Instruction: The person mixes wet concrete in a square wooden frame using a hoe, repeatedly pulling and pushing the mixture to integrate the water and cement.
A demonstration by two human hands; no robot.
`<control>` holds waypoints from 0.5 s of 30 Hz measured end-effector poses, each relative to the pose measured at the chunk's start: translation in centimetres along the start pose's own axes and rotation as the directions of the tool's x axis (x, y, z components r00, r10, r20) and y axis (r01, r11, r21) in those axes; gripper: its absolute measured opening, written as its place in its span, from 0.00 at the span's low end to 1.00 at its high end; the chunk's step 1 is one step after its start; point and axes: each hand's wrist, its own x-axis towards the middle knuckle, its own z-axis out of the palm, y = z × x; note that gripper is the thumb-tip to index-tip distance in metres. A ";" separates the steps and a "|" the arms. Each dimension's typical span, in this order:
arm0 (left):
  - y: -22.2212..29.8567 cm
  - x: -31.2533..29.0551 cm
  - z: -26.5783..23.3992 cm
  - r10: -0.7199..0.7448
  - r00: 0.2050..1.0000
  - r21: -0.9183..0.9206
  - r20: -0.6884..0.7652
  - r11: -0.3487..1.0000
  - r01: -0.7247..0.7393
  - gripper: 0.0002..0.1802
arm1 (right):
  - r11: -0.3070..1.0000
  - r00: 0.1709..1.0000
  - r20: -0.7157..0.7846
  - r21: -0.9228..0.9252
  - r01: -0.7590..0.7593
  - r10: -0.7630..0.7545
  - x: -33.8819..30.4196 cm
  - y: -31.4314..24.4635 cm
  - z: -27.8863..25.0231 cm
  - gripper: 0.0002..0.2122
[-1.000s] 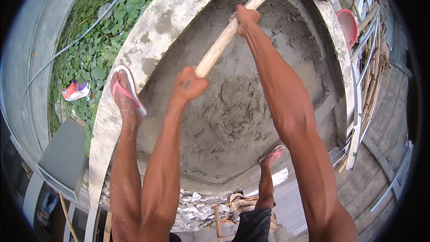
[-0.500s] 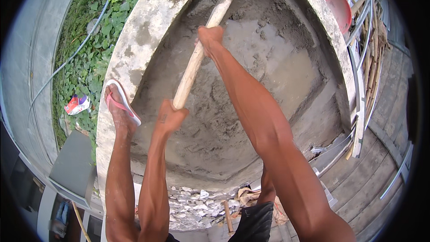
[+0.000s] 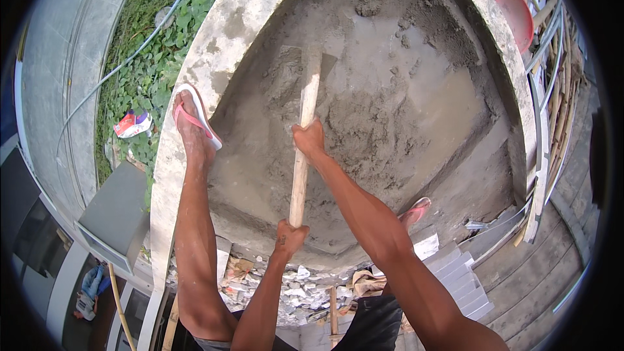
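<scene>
A hoe with a pale wooden handle (image 3: 300,182) slopes away from me over a walled basin. Its flat blade (image 3: 328,65) lies partly sunk in wet grey mortar (image 3: 364,123), with a lump of the mix beside it. Around the handle's near end my left hand (image 3: 290,236) is closed. My right hand (image 3: 309,139) grips farther up, about the middle of the shaft. Pale concrete walls (image 3: 224,42) enclose the mix, and murky water (image 3: 442,117) pools on its right side.
My left foot in a pink-strapped sandal (image 3: 196,117) stands on the left wall; the other sandal (image 3: 415,210) shows at lower right. A red basin (image 3: 515,21), poles (image 3: 564,91) and planks (image 3: 539,273) lie right. Broken rubble (image 3: 296,292) is below, green plants (image 3: 146,58) left.
Both hands have drawn the hoe toward me, and its blade has come from the far wall to nearer the middle. The view has shifted, and my right foot now shows.
</scene>
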 end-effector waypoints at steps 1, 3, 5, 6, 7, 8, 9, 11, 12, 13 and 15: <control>-3.0 -0.8 1.3 0.041 0.999 0.043 -0.015 0.998 -0.040 0.09 | 0.999 0.999 -0.014 0.001 0.050 -0.050 -1.0 3.4 -0.9 0.25; -9.3 -2.5 3.6 0.017 1.000 0.064 -0.001 0.998 -0.017 0.10 | 0.991 0.994 -0.031 0.074 0.110 -0.108 -3.3 11.2 -2.5 0.24; -16.0 -5.1 5.7 0.079 0.997 0.171 0.025 0.982 -0.082 0.10 | 0.981 0.999 -0.033 0.195 0.025 -0.018 -8.9 16.0 -5.7 0.20; -18.5 -6.6 6.0 0.135 0.989 0.232 0.060 0.962 -0.146 0.10 | 0.964 0.998 -0.014 0.260 -0.053 0.058 -12.6 15.8 -7.1 0.17; -20.7 -8.4 5.7 0.200 0.977 0.296 0.081 0.931 -0.215 0.11 | 0.943 0.994 0.040 0.316 -0.105 0.098 -15.5 16.5 -7.8 0.15; -22.5 -10.1 5.9 0.257 0.959 0.338 0.122 0.897 -0.284 0.11 | 0.919 0.987 0.078 0.361 -0.157 0.138 -18.0 17.8 -8.9 0.12; -23.3 -10.8 6.1 0.278 0.950 0.364 0.144 0.878 -0.313 0.10 | 0.917 0.978 0.101 0.341 -0.207 0.184 -20.0 19.7 -10.2 0.12; -24.5 -11.8 6.0 0.263 0.954 0.413 0.146 0.860 -0.301 0.10 | 0.917 0.972 0.107 0.322 -0.233 0.210 -21.9 21.3 -11.7 0.12; -24.6 -11.8 5.9 0.240 0.962 0.434 0.129 0.859 -0.272 0.09 | 0.906 0.977 0.118 0.367 -0.210 0.178 -22.7 21.1 -12.2 0.12; -23.7 -11.6 5.8 0.204 0.974 0.453 0.102 0.862 -0.228 0.09 | 0.890 0.976 0.137 0.405 -0.212 0.170 -24.1 20.2 -12.8 0.12; -20.2 -7.4 5.4 0.193 0.980 0.482 0.045 0.855 -0.191 0.08 | 0.822 0.991 0.125 0.558 -0.112 0.049 -21.9 17.0 -13.5 0.14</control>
